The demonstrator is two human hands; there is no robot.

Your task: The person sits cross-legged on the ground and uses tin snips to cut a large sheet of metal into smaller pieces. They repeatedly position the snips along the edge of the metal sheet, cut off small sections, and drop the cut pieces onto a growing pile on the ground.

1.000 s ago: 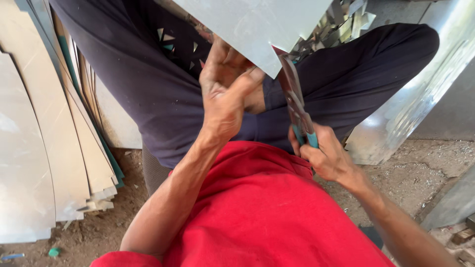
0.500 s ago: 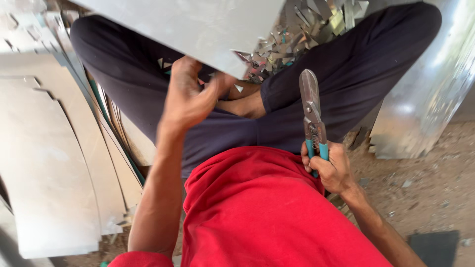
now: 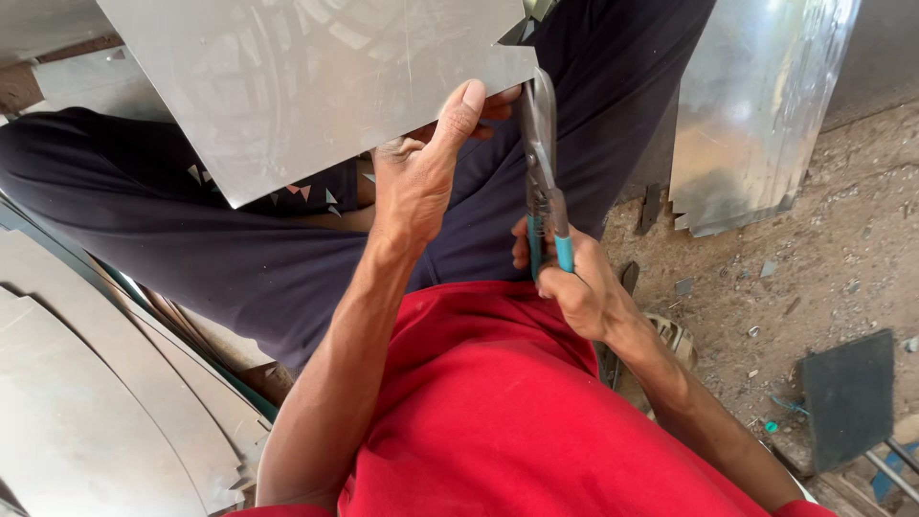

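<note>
A shiny flat metal sheet (image 3: 306,86) fills the top of the head view, held over my lap. My left hand (image 3: 421,177) grips its lower edge, thumb on top and fingers underneath. My right hand (image 3: 574,282) is closed around the teal handles of tin snips (image 3: 543,182). The snips point upward, with their blades at the sheet's right lower edge, beside a small notch in the corner. Small triangular metal offcuts (image 3: 306,194) lie on my dark trousers under the sheet.
A stack of curved cut metal sheets (image 3: 105,402) lies at the left. Another bent shiny sheet (image 3: 756,115) leans at the upper right over dirt ground (image 3: 842,239). A dark flat piece (image 3: 847,393) lies at the lower right.
The view swung. The sheet came lower and closer, my left hand shifted its grip onto its lower edge, and the snips rose from beside my lap up to the sheet's edge.
</note>
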